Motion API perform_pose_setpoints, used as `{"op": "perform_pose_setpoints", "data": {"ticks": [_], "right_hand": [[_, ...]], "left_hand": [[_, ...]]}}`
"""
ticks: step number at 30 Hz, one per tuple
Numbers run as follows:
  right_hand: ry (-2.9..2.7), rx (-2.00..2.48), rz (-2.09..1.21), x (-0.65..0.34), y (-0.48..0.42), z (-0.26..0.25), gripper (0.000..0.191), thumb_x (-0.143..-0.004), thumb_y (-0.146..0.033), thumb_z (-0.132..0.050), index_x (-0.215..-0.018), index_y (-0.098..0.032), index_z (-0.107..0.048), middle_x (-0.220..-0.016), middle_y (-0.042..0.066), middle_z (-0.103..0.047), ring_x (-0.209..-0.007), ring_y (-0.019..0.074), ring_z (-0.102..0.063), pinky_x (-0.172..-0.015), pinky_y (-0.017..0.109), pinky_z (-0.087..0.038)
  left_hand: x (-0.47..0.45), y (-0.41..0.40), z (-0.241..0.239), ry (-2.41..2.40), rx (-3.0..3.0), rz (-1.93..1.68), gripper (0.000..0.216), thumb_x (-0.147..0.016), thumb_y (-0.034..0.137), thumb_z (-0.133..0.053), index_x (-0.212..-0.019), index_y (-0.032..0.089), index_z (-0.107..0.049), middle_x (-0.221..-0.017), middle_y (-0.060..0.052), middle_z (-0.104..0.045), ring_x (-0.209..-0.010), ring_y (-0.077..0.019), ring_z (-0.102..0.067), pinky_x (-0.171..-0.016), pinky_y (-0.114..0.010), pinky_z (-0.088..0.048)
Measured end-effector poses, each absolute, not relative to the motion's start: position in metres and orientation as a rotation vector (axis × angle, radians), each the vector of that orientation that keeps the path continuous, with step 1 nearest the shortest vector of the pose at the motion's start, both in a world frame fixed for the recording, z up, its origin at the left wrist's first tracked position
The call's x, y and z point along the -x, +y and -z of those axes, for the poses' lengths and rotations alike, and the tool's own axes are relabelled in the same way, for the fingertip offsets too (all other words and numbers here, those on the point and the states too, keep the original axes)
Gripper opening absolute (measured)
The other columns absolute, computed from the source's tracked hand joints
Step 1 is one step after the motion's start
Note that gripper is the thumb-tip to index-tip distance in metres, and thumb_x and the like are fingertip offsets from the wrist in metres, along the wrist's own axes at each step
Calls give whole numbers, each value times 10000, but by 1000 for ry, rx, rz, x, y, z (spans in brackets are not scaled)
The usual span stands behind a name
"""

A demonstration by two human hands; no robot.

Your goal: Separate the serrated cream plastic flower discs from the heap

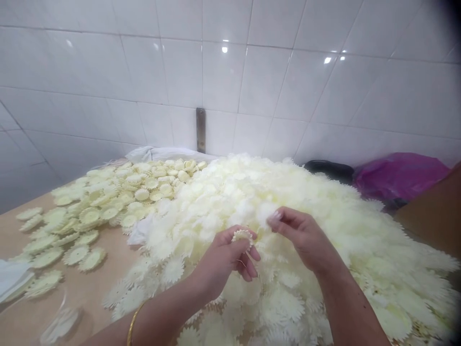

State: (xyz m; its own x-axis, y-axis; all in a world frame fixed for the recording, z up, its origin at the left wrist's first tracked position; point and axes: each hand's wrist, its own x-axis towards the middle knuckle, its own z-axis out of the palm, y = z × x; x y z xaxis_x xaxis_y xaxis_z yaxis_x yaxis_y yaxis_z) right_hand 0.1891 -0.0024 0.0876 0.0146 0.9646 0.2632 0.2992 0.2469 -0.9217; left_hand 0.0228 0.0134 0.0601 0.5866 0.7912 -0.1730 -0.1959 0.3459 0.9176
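My left hand is closed around a small pale-yellow flower-shaped disc with a toothed edge. The disc is pinched between thumb and forefinger, and the other fingers curl loosely below. To the right and a little higher, my right hand is closed in a pinch. What lies between its fingertips blurs into the pale pieces behind, so I cannot make it out. Both hands are above a large heap of thin, pale-yellow flower-shaped pieces with jagged rims. The hands are apart from each other.
Thicker stacked flower discs lie in a pile on the brown table at left. White scraps rest near the front left. A dark object and a magenta bag stand at back right, before the tiled wall.
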Motion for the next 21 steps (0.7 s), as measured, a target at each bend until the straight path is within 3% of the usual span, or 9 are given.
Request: {"op": "perform_pose_setpoints", "data": {"ticks": [7, 11, 15, 18, 21], "right_hand": [[-1631, 1318, -600, -181, -6, -88, 195, -777, -268, -503, -609, -182, -453, -604, -25, -438, -598, 117, -423, -594, 248, -366], [-1858, 1356, -16, -175, -7, -83, 140, -785, -138, -431, -703, -171, -539, -662, 15, -502, -634, 141, -457, -609, 266, -370], [-1817, 1515, 758, -190, -8, -80, 274, -752, -87, -405, -902, -150, -625, -706, 70, -517, -673, 189, -445, -645, 332, -356], [-1557, 1762, 981, -208, -9, -82, 326, -736, -115, -413, -988, -124, -619, -844, 124, -528, -747, 233, -474, -607, 340, -356], [-1471, 1764, 945, -208, -14, -89, 325, -737, -136, -423, -1003, -129, -609, -969, 147, -522, -828, 258, -498, -619, 352, -385]], "left_hand": [[-23, 13, -57, 648, -975, -691, 276, -763, 360, -555, -919, 141, -493, -630, -29, -587, -443, -93, -530, -428, -197, -394], [-23, 15, -59, 640, -959, -691, 296, -778, 385, -539, -926, 135, -477, -659, -37, -588, -451, -95, -539, -430, -198, -399], [-20, 18, -60, 642, -861, -729, 237, -813, 263, -488, -996, 122, -439, -716, -74, -611, -509, -128, -586, -487, -240, -453], [-19, 21, -55, 602, -871, -718, 200, -807, 231, -492, -956, 104, -454, -706, -98, -628, -548, -152, -615, -509, -251, -471], [-19, 23, -48, 583, -921, -710, 203, -778, 297, -543, -776, 107, -475, -619, -81, -618, -479, -141, -597, -437, -223, -446]]}}
